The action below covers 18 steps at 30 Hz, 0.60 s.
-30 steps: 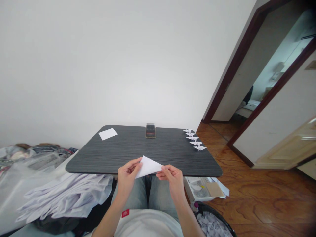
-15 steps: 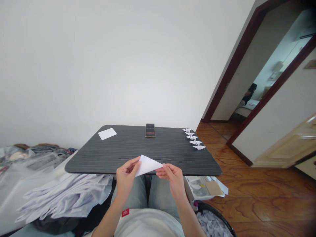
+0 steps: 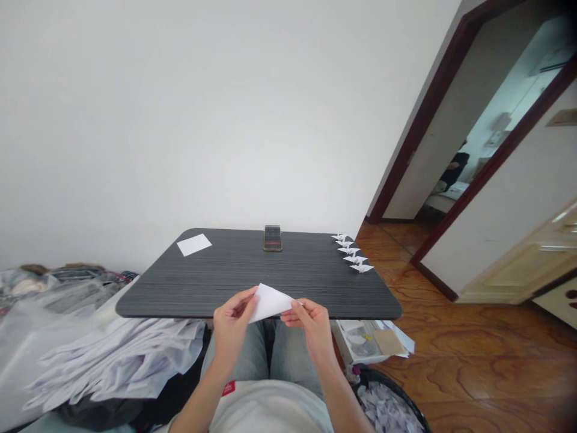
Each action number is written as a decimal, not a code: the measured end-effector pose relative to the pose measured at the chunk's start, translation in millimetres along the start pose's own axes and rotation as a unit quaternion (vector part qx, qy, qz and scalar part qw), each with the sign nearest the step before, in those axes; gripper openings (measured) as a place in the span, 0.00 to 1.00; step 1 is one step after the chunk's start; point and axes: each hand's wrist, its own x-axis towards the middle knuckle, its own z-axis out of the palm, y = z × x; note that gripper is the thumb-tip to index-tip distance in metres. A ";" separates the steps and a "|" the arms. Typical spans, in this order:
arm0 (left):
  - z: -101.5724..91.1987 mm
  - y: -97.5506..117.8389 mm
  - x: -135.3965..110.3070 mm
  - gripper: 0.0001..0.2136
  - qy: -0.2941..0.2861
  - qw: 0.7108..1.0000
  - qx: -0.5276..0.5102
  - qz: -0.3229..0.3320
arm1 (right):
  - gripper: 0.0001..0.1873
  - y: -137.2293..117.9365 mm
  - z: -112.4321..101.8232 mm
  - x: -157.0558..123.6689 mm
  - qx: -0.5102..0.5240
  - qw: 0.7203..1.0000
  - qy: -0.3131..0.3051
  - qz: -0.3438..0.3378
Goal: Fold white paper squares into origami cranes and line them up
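Dark wood-grain tabletop (image 3: 148, 304) stretches beyond a folded white paper triangle (image 3: 269, 302), held over its near edge, pinched between the left hand (image 3: 232, 322) and the right hand (image 3: 313, 325). A slackened pinch could drop the thin paper, and uneven pull could skew its crease; a careless elbow could knock the paper cranes (image 3: 349, 251) lined along the table's edge.

Dark table (image 3: 180, 294), paper sheet (image 3: 194, 245), phone (image 3: 273, 238), paper cranes (image 3: 352, 252)

A sheet of white paper (image 3: 269, 302), folded into a flat triangle, is pinched between the left hand (image 3: 232, 325) and right hand (image 3: 311, 322), its tip angled rightward, just over the near edge of the dark tabletop (image 3: 180, 294).
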 end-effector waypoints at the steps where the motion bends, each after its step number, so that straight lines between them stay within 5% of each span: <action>1: 0.2 0.7 0.6 0.13 0.002 1.000 -0.010 -0.009 | 0.17 0.0 0.2 -0.2 0.001 1.000 -0.001 -0.002; 18: -1.6 2.8 4.6 0.17 0.014 0.995 -0.061 -0.072 | 0.18 -10.2 -0.5 -6.6 0.029 0.999 -0.023 -0.006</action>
